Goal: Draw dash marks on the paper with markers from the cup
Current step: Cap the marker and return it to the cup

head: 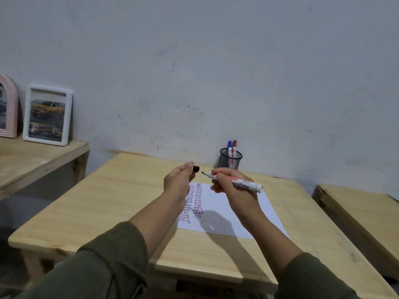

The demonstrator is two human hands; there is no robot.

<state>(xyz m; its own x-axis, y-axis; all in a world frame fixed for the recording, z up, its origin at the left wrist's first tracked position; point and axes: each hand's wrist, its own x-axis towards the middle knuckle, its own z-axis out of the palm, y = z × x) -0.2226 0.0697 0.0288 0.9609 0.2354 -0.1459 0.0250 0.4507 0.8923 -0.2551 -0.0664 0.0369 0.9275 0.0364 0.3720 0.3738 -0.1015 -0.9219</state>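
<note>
My right hand [230, 184] grips a white marker [246, 184] with a black tip that points left, held above the paper. Just off that tip, my left hand [178, 181] pinches the black cap [196, 168], a small gap between cap and tip. Beneath both hands lies a white sheet of paper [226, 212] with columns of red, blue and black dash marks on its left side. A black mesh cup [230, 159] stands at the table's back edge near the wall, holding a blue marker [229, 146] and a red marker [235, 144].
The paper rests on a light wooden table [108, 201]. A second wooden table [362, 214] stands to the right, across a narrow gap. On a wooden shelf [32, 156] at the left lean a white picture frame [47, 115] and a pink arched frame [7, 106].
</note>
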